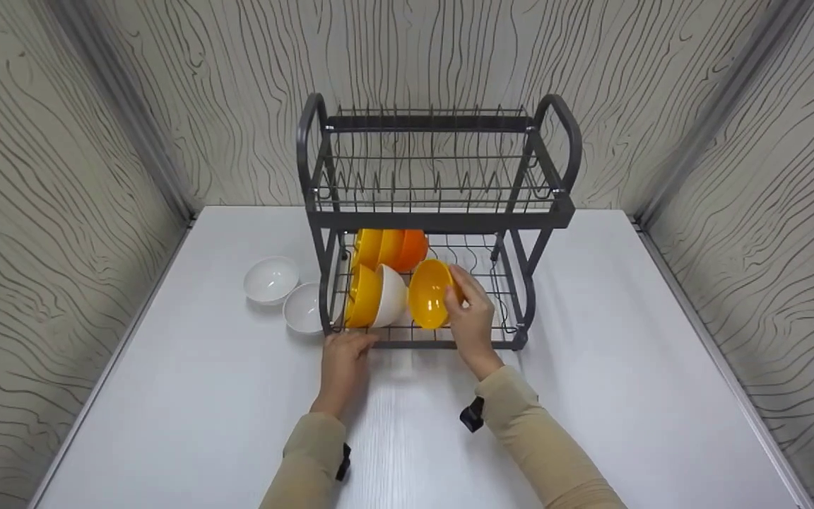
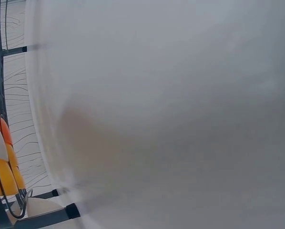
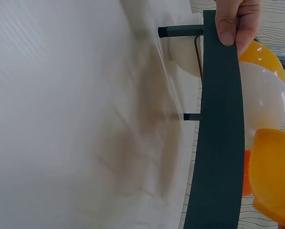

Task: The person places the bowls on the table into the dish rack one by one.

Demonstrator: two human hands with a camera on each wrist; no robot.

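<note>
My right hand (image 1: 472, 322) holds a yellow bowl (image 1: 427, 300) by its right rim, thumb at the inside and fingers behind. Its hollow is turned toward the head camera, over the lower shelf of a black two-tier dish rack (image 1: 442, 222). At the rack's front left corner, my left hand (image 1: 340, 364) grips the lower front rail (image 3: 221, 119). Just left of the held bowl, a white bowl (image 1: 391, 297) stands on edge against another yellow bowl (image 1: 361, 300). Behind them sit yellow bowls (image 1: 369, 247) and an orange bowl (image 1: 415, 249), nested sideways.
Two white bowls, one farther left (image 1: 270, 279) and one close to the rack (image 1: 301, 309), stand upright on the white table (image 1: 612, 353). The upper tier has wire plate dividers (image 1: 442, 182). Wood-patterned walls (image 1: 237, 92) enclose the back and sides.
</note>
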